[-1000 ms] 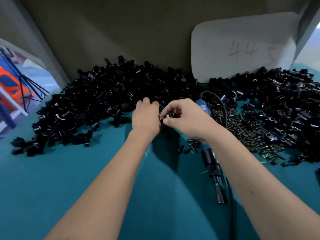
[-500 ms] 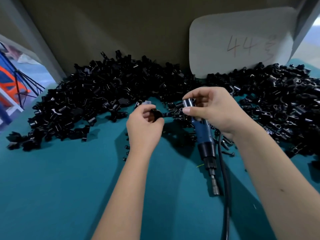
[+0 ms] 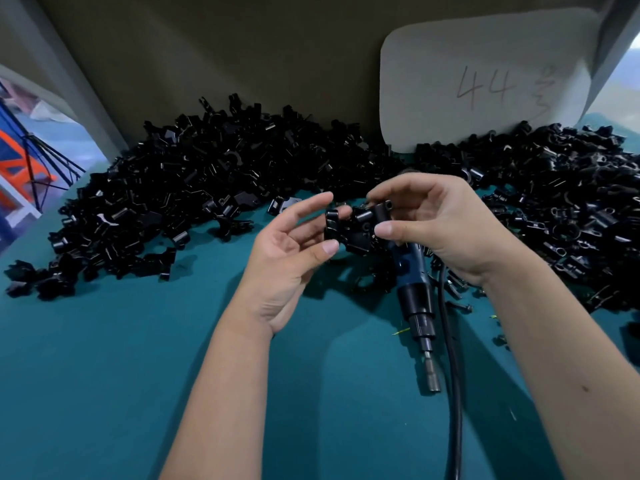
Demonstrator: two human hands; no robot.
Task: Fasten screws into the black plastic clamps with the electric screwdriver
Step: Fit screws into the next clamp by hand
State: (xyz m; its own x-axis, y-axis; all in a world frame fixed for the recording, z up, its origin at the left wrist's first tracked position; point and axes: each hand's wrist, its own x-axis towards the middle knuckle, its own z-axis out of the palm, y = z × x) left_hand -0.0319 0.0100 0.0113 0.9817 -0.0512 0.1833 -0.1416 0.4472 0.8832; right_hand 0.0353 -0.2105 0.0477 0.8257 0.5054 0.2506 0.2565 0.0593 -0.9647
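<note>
Above the teal table (image 3: pixel 104 375), both hands pinch one black clamp (image 3: pixel 360 225): left hand (image 3: pixel 291 258), right hand (image 3: pixel 440 230)

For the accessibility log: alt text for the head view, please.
Both hands, left and right, hold a black plastic clamp above a teal table. The electric screwdriver lies below, with clamp piles behind.
</note>
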